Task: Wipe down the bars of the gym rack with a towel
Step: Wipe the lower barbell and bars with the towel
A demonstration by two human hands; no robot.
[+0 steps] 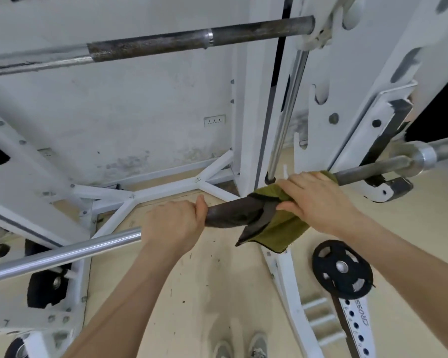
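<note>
Towel (279, 228) looks soft and floppy; right hand (318, 200) squeezes it round the hard, likely heavy bar (230, 210). Left hand (173, 226) grips the bar nearby.

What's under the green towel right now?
The lower barbell runs through the towel: dark section enters from the left, bare steel exits right. The right hand grips the towel around the bar; the wrapped stretch itself is hidden.
</note>
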